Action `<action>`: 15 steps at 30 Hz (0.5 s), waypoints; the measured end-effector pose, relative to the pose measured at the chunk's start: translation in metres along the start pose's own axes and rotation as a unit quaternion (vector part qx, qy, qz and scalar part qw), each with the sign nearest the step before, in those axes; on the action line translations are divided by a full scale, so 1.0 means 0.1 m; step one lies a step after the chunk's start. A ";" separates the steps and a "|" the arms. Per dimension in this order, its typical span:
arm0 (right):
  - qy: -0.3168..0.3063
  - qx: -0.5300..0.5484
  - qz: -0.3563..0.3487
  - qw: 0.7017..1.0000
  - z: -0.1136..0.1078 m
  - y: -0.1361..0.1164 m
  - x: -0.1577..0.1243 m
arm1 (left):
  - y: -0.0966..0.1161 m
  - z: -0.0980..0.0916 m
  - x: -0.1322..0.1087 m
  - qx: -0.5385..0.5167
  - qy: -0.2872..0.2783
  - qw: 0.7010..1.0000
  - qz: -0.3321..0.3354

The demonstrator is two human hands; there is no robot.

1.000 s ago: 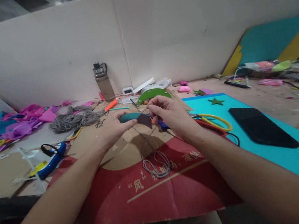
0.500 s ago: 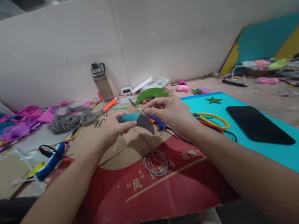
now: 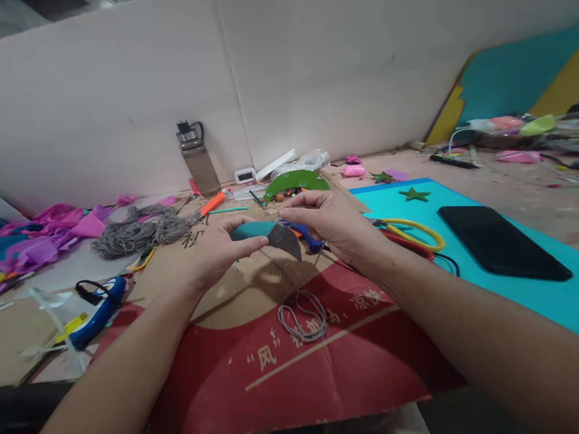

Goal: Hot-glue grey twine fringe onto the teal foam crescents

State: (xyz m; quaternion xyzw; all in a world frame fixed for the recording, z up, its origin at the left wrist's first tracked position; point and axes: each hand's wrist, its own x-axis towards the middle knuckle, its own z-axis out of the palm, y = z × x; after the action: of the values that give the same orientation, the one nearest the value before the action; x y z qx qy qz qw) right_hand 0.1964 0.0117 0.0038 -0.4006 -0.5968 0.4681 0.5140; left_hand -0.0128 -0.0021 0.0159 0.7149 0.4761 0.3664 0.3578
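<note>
A curved teal piece (image 3: 253, 230), its right end covered in grey, is pinched between thumb and fingers of my left hand (image 3: 216, 249). The grey end looks like cord laid closely side by side. Just right of it, my right hand (image 3: 333, 223) has thumb and forefinger pressed together on a thin grey cord, mostly hidden by the fingers. From the piece a strand drops to loose loops of grey cord (image 3: 306, 339) lying on the red and brown cardboard (image 3: 303, 393).
A bundle of grey cord (image 3: 138, 232) and an orange-handled cutter (image 3: 212, 203) lie to the left. Behind the hands is a green curved piece (image 3: 299, 179). A blue glue gun (image 3: 311, 242), yellow-handled tool (image 3: 421, 230) and black phone (image 3: 502, 240) are on the right.
The curved piece has tipped slightly, its grey end shifting a little right. My right fingers have moved slightly, and the strand beside them shows less.
</note>
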 end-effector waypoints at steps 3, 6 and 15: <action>-0.004 0.006 0.020 1.000 0.01 0.00 0.00 | 0.02 0.00 0.00 0.011 0.008 1.000 0.026; -0.012 0.026 0.037 0.999 0.02 -0.03 -0.02 | 0.01 0.00 0.00 0.031 0.021 0.998 0.057; -0.109 0.030 0.070 0.991 0.02 -0.03 -0.07 | 0.06 -0.06 0.00 0.070 -0.012 0.975 0.209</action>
State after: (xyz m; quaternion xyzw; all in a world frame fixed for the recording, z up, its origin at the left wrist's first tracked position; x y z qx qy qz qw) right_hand 0.1953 0.0038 0.0047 -0.3723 -0.6053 0.5618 0.4235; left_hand -0.0152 -0.0028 0.0237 0.8264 0.3358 0.3901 0.2283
